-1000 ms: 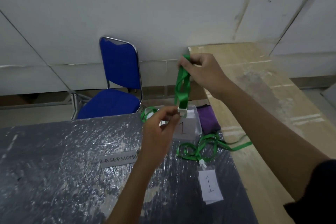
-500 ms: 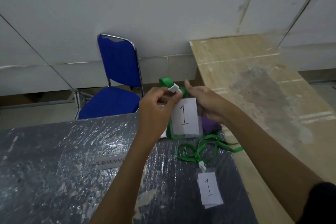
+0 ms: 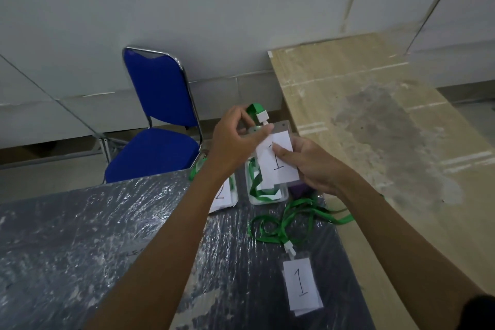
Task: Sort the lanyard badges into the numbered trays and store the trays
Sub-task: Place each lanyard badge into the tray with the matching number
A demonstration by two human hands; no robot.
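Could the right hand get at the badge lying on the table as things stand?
Probably not yet: the right hand grips the held badge. Otherwise the lying badge sits uncovered below it.

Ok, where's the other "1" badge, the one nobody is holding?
In the head view, the loose badge lies flat on the dark table, near its right edge, its green lanyard coiled just beyond it, below the trays.

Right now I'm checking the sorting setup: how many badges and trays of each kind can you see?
Badges marked 1: 2, one held in both hands, one lying on the table
Clear trays: 2, one holding green lanyard, one with a 2 label
Total: 4
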